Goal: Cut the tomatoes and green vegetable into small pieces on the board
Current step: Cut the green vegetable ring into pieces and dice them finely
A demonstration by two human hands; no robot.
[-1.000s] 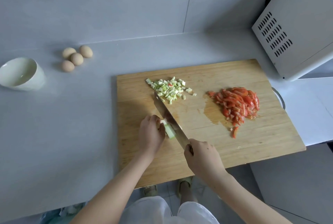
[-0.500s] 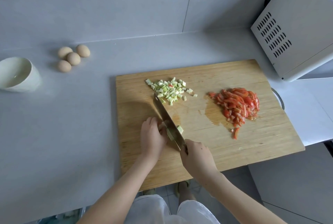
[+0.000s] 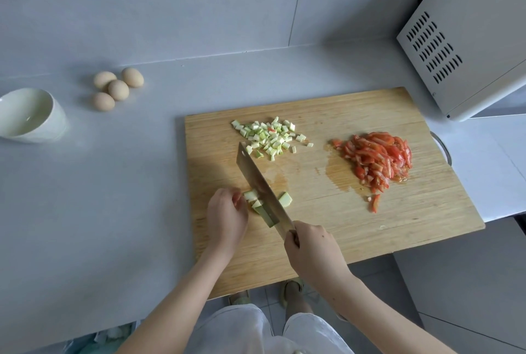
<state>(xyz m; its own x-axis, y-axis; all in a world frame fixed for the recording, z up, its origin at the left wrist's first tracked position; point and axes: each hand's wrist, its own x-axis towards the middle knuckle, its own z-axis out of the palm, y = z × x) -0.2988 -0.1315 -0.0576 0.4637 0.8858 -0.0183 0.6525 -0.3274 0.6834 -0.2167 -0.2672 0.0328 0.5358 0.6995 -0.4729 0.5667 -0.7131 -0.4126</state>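
Observation:
A wooden cutting board (image 3: 327,228) lies on the grey counter. A pile of small green vegetable cubes (image 3: 270,137) sits at its upper left, and cut red tomato pieces (image 3: 378,160) lie at its right. My right hand (image 3: 313,251) grips the handle of a cleaver (image 3: 259,185), whose blade slants up and to the left. My left hand (image 3: 226,217) holds a short remaining chunk of green vegetable (image 3: 252,197) with curled fingers, just left of the blade. One cut piece (image 3: 285,199) lies to the right of the blade.
Several eggs (image 3: 116,87) and a white bowl (image 3: 57,123) sit on the counter at the left. A white microwave (image 3: 466,40) stands at the back right, close to the board's corner. The board's near edge overhangs the counter.
The cleaver has cut through the green chunk and a cut piece now lies to the right of the blade. My left hand's fingers have drawn back along the shorter chunk.

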